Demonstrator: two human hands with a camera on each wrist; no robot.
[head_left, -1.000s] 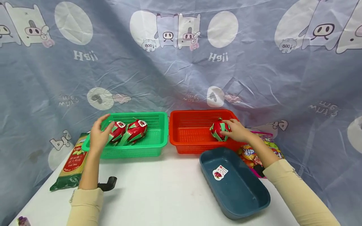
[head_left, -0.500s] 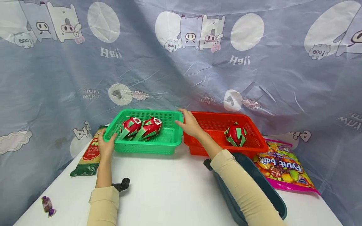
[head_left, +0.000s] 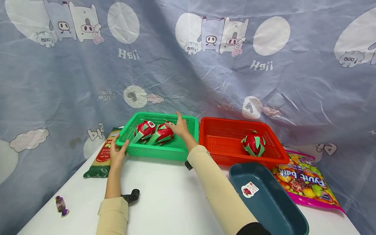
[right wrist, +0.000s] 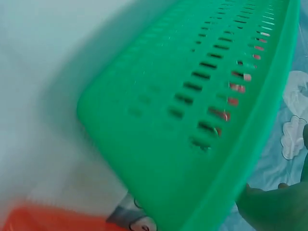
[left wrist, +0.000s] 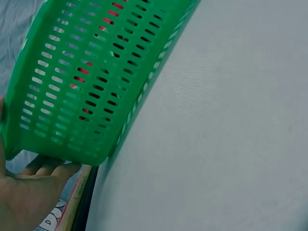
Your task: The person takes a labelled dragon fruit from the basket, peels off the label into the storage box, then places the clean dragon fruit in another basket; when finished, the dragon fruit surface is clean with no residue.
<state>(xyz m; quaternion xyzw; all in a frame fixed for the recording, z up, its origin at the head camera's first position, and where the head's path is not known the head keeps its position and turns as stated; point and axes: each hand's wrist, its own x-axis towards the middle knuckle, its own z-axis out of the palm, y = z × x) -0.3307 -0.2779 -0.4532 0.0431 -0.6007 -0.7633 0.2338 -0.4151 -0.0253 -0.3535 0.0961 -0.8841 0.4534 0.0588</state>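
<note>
My left hand (head_left: pixel 117 152) holds the left front corner of the green basket (head_left: pixel 161 153); in the left wrist view its fingers (left wrist: pixel 48 168) curl under the rim. Inside that basket two red dragon fruits with green scales lie side by side, the left dragon fruit (head_left: pixel 144 130) and the right dragon fruit (head_left: pixel 164 134). Above the basket's right half is my right hand (head_left: pixel 180 127), fingers spread and holding nothing, with its thumb overlapping the right fruit in the head view. A third dragon fruit (head_left: pixel 254 144) sits in the red basket (head_left: pixel 218 151).
A dark blue tray (head_left: pixel 282 195) with a sticker stands in front of the red basket. To its right lies a colourful candy bag (head_left: pixel 308 187). A green-and-red packet (head_left: pixel 101 160) lies by the green basket, and a purple wrapped candy (head_left: pixel 60 204) nearer. A patterned curtain (head_left: pixel 188 81) hangs behind.
My right hand has left the dragon fruit in the red basket and moved left over the green basket. My left hand has come down onto the green basket's corner. The head view has turned left.
</note>
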